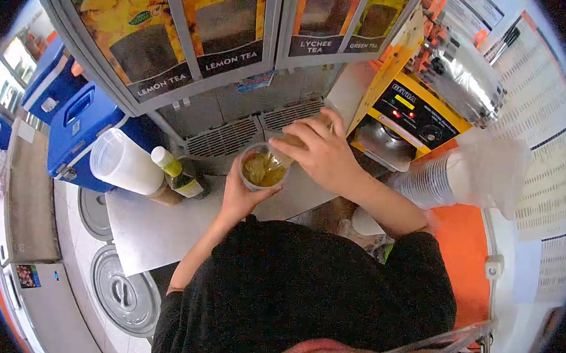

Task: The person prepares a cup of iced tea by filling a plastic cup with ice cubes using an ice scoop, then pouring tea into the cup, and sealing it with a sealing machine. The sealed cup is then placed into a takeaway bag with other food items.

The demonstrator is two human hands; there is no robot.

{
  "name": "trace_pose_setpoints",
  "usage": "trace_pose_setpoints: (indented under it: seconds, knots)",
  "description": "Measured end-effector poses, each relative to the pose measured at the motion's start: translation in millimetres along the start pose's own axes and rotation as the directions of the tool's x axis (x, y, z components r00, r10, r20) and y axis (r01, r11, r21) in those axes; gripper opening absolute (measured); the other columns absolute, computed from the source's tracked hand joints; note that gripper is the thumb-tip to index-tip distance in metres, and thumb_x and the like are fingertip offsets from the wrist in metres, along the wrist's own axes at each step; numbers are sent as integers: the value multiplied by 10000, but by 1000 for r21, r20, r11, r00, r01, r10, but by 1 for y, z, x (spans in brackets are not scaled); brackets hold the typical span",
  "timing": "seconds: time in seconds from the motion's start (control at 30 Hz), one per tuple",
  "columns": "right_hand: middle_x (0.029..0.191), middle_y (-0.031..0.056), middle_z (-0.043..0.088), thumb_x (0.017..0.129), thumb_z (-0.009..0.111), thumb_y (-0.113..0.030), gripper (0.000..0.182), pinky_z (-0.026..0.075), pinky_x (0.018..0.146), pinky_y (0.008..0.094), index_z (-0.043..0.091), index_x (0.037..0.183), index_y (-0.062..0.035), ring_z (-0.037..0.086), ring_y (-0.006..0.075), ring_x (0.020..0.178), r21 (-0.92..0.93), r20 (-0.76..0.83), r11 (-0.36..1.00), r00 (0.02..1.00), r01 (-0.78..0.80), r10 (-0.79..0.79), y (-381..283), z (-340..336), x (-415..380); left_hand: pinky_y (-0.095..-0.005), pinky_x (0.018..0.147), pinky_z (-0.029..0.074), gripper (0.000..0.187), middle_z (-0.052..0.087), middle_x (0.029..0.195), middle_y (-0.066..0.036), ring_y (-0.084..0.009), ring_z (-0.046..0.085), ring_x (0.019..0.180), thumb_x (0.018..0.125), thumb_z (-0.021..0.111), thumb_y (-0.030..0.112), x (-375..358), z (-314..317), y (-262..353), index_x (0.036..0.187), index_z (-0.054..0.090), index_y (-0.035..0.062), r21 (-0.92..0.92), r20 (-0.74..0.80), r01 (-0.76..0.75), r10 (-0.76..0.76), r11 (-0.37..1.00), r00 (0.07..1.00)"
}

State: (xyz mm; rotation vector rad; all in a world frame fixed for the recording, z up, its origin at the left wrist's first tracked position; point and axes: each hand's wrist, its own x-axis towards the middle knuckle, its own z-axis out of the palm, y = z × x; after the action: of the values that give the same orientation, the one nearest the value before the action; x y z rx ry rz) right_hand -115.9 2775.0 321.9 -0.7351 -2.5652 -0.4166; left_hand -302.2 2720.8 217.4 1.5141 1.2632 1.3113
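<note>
Left hand [239, 196] wrapped around a clear plastic cup [264, 167] of yellowish drink, held over the grey counter [155, 223]. Right hand [320, 154] closed on a pale container [299, 137], tilted into the cup's mouth. Nearby, a green-capped bottle [179, 172].

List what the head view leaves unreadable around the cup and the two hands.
- Object in the right hand: only a tan end shows above the plastic cup; the fingers cover the rest.
- Left hand: its fingers are hidden behind the cup.
- Bottle label: too small to read.
- Sealing machine panel text: blurred.
- Stack of cups: count unreadable under a plastic wrap.
</note>
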Motion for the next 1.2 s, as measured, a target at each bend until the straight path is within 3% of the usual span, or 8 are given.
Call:
trace_pose_setpoints:
  seconds: [0.33, 0.4, 0.43, 0.5, 0.7, 0.8, 1.13, 1.2]
  knots:
    - [1050, 22, 554, 714, 608, -157, 434, 279, 953, 486, 555, 1139, -221, 511, 197, 1033, 68, -67, 996, 996, 63, -59, 17, 22, 3, -340, 897, 414, 755, 536, 1100, -126, -209, 525, 1027, 555, 830, 195, 4, -6, 4, 1158, 430, -20, 26, -91, -36, 38, 999, 995]
    - [1057, 61, 561, 713, 681, -140, 512, 392, 893, 406, 502, 1193, -134, 541, 213, 996, 611, 87, 737, 951, -287, 298, 27, 41, -4, -335, 896, 417, 742, 539, 1100, -121, -201, 527, 1026, 557, 830, 190, 4, -8, 9, 1150, 439, -22, 89, -104, -37, 46, 995, 993]
    - [1057, 61, 561, 713, 681, -140, 512, 392, 893, 406, 502, 1193, -134, 541, 213, 996, 611, 83, 739, 951, -283, 296, 36, 56, -9, -331, 891, 422, 731, 544, 1094, -118, -197, 530, 1021, 555, 831, 177, 3, -9, 9, 1144, 445, -23, 84, -111, -18, 27, 996, 993]
    - [1054, 89, 560, 731, 704, -142, 525, 467, 799, 315, 469, 1189, -40, 563, 196, 944, 838, 110, 381, 805, -391, 583, 61, 90, -17, -326, 886, 426, 721, 550, 1088, -114, -193, 534, 1017, 553, 832, 164, 0, -13, 9, 1137, 452, -23, 82, -114, -10, 19, 997, 993]
    - [958, 137, 610, 719, 708, -178, 437, 485, 732, 347, 524, 1076, -5, 604, 239, 870, 833, -118, 357, 495, -423, 861, 142, 146, -6, -332, 895, 418, 706, 544, 1106, -117, -202, 526, 1034, 551, 826, 108, -14, -18, 13, 1139, 456, -18, 76, -179, -54, 67, 996, 982]
    - [878, 154, 622, 695, 714, -190, 394, 477, 704, 355, 553, 999, 1, 610, 291, 817, 592, -172, 477, 477, -650, 862, 157, 149, 7, -333, 912, 402, 723, 523, 1128, -113, -207, 510, 1053, 556, 818, 107, -20, -24, 3, 1157, 437, -14, 6, -163, -3, 4, 1000, 987]
    - [873, 138, 638, 671, 726, -260, 395, 460, 721, 352, 595, 945, -7, 604, 295, 824, 647, -153, 432, 448, -628, 881, 169, 145, 20, -330, 923, 388, 755, 505, 1102, -105, -218, 493, 1058, 533, 822, 110, -32, -24, -2, 1161, 424, -18, 8, -253, -43, 43, 999, 967]
    - [808, 116, 635, 672, 689, -127, 320, 466, 688, 309, 579, 935, 17, 614, 204, 762, 626, -257, 536, 499, -567, 828, 179, 158, 17, -329, 922, 389, 755, 502, 1103, -103, -215, 492, 1058, 533, 824, 119, -33, -24, -4, 1160, 425, -16, 11, -231, -36, 37, 999, 972]
